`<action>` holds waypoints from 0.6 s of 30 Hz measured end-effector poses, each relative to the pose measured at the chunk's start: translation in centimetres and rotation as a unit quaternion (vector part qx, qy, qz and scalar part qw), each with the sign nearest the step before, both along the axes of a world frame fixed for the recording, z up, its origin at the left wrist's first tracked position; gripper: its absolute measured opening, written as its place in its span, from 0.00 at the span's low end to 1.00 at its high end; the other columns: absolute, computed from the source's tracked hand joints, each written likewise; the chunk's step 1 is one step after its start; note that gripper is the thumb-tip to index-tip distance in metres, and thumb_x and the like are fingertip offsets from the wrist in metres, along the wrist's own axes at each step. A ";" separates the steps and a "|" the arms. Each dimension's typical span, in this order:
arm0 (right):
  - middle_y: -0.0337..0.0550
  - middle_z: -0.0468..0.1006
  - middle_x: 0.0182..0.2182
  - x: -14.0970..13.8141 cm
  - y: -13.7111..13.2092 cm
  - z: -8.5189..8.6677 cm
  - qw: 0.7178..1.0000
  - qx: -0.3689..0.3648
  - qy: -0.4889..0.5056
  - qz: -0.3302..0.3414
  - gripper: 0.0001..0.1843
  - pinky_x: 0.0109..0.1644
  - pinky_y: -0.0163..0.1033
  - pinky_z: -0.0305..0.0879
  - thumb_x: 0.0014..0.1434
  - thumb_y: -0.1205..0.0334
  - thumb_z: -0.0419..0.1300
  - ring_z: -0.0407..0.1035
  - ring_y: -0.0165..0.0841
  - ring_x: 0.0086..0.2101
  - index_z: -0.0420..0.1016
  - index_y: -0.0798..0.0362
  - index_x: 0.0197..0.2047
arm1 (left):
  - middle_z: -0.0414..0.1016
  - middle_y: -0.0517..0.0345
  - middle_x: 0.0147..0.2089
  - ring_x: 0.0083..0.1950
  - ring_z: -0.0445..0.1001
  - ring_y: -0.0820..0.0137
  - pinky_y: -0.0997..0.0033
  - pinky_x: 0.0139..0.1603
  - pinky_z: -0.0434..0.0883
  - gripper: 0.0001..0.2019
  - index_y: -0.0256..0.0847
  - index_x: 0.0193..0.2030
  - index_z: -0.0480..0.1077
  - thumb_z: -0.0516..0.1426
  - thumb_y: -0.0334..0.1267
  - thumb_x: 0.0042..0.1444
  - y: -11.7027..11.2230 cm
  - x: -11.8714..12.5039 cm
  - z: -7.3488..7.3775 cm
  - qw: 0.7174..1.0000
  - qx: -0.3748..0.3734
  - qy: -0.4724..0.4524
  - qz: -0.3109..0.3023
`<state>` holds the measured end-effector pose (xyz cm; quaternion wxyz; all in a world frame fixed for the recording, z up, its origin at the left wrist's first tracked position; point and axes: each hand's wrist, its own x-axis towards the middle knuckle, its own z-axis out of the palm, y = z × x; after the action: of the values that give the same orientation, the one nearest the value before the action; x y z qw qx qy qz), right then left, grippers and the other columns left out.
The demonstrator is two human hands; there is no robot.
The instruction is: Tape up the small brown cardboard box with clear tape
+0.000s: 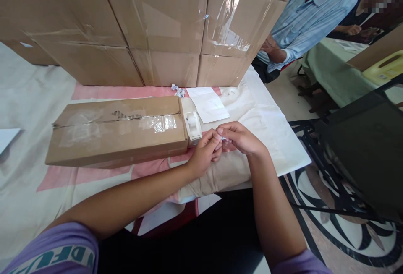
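My left hand (205, 151) and my right hand (239, 138) meet fingertip to fingertip over a white cloth (270, 131). Both are pinched on a tiny white piece (223, 138), mostly hidden by my fingers. Just left of them a white tape dispenser (192, 126) stands against the end of a long flat cardboard box (119, 133) that is sealed with clear tape. A white sheet of paper (208, 104) lies behind my hands. Small folded white paper bits (178, 90) lie by the big boxes.
A wall of large taped cardboard boxes (151, 26) fills the back. Another person in a blue striped shirt (302, 22) sits at the upper right by a green-covered table (330, 72). A dark metal chair (359, 156) stands to my right on a patterned floor.
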<state>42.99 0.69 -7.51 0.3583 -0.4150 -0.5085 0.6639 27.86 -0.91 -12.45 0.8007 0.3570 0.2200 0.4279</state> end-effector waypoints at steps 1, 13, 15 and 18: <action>0.33 0.67 0.18 -0.1 0.0 -0.1 1.000 -0.008 0.014 -0.005 0.24 0.22 0.30 0.58 0.60 0.47 0.69 0.62 0.23 0.18 0.71 0.56 0.24 | 0.55 0.71 0.26 0.19 0.50 0.84 0.81 0.20 0.49 0.23 0.41 0.32 0.59 0.63 0.57 0.61 0.1 -0.1 0.0 1.000 0.000 -0.002 0.001; 0.30 0.59 0.17 -1.2 0.2 -1.0 0.994 -0.057 0.079 -0.053 0.24 0.19 0.27 0.47 0.55 0.48 0.73 0.51 0.19 0.17 0.71 0.57 0.22 | 0.58 0.71 0.24 0.17 0.48 0.85 0.80 0.20 0.44 0.24 0.41 0.31 0.58 0.64 0.57 0.59 0.5 -0.4 0.0 1.000 0.004 -0.009 0.020; 0.31 0.60 0.17 -1.4 0.2 -0.9 0.993 -0.054 0.088 -0.055 0.24 0.19 0.27 0.46 0.55 0.49 0.73 0.51 0.19 0.18 0.71 0.58 0.22 | 0.57 0.72 0.24 0.17 0.48 0.85 0.80 0.20 0.45 0.25 0.41 0.31 0.58 0.64 0.57 0.59 0.6 -0.5 0.1 1.000 0.005 -0.011 0.020; 0.32 0.61 0.18 -1.6 0.2 -0.8 0.992 -0.048 0.101 -0.051 0.24 0.19 0.27 0.45 0.55 0.50 0.74 0.51 0.19 0.18 0.71 0.58 0.22 | 0.57 0.72 0.24 0.17 0.48 0.85 0.80 0.20 0.44 0.25 0.41 0.30 0.58 0.65 0.56 0.58 0.6 -0.6 0.2 1.000 0.003 -0.013 0.025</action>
<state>41.37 0.85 -8.33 0.4210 -0.3885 -0.4153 0.7067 27.30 -0.29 -12.23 0.7914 0.3486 0.2167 0.4529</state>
